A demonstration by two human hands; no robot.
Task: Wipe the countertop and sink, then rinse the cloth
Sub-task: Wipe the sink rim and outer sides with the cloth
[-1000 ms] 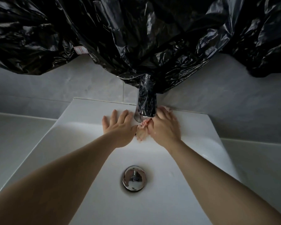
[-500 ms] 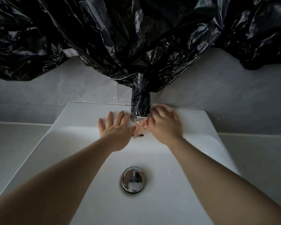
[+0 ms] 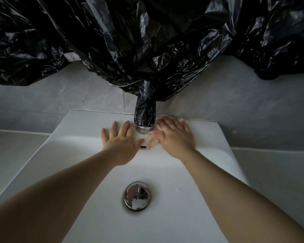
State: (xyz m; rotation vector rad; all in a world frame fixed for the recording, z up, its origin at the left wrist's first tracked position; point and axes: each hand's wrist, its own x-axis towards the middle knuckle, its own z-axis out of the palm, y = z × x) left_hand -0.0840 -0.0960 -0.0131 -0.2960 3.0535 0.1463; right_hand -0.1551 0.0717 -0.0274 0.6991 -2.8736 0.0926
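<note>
- The cloth shows only as a pale pink smear at the thumb side of the right hand. It lies on the sink's back ledge, just beside the base of the faucet. Blur hides its outline.
- Risk: so little cloth lies under the palm that it could slide out mid-stroke, leaving bare skin to rub the ledge. It could also bunch against the faucet base and miss the seam at the tiled wall.
- Risk: the black plastic sheeting hangs over the faucet, so a high sweep might snag it.
- Right hand: palm down on the ledge right of the faucet, fingers stretched out and slightly apart. Whether the thumb hooks the cloth I cannot tell.
- Left hand: flat on the ledge left of the faucet, fingers straight and spread, holding nothing, apparently bracing.
- Both forearms reach across the white sink, above its chrome drain stopper.
- The grey countertop flanks the basin. The rinse seems undone, since no water is visibly running.
</note>
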